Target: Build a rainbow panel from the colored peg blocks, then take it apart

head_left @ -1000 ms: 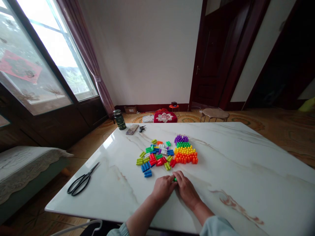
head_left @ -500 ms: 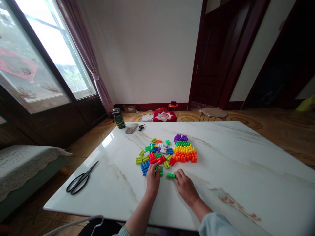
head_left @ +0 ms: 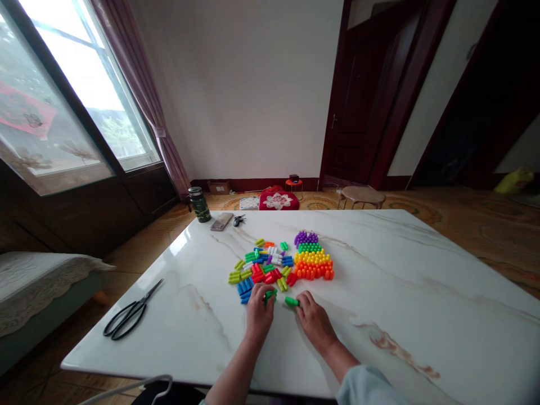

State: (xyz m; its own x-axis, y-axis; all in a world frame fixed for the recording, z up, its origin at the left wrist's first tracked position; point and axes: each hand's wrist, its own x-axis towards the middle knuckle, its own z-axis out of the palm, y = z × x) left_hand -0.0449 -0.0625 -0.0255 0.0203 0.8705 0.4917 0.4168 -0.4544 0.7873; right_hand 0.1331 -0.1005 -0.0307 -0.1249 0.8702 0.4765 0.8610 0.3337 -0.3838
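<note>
- Since a second ago the two hands have parted — they were pressed together over one green piece at the near edge of the pile, and now the left hand [head_left: 259, 315] sits at the pile's near side while the right hand [head_left: 313, 322] stays to its right.
- The left hand's fingers [head_left: 258, 293] are curled narrowly about a green block [head_left: 270, 293] at the rim of the loose pile of blocks [head_left: 261, 267]; whether they pinch it or only touch it I cannot tell.
- The right hand's fingers [head_left: 302, 299] rest against a second green piece [head_left: 291, 301], which lies flat on the surface [head_left: 400, 292] between the two hands — held lightly at one end, as far as the view shows.
- Read as a judgement: one piece is done with or set down, and the left hand has gone to the pile for another of the same colour to go with it.
- Beyond the pile stands the built slab [head_left: 313, 260] in bands — purple at the far end, then green, yellow, orange nearest — just beside the loose blocks, apart from both hands.
- Black scissors [head_left: 127, 318] lie well to the left; a dark bottle [head_left: 199, 204], a phone [head_left: 221, 221] and keys [head_left: 238, 220] sit at the far corner.
</note>
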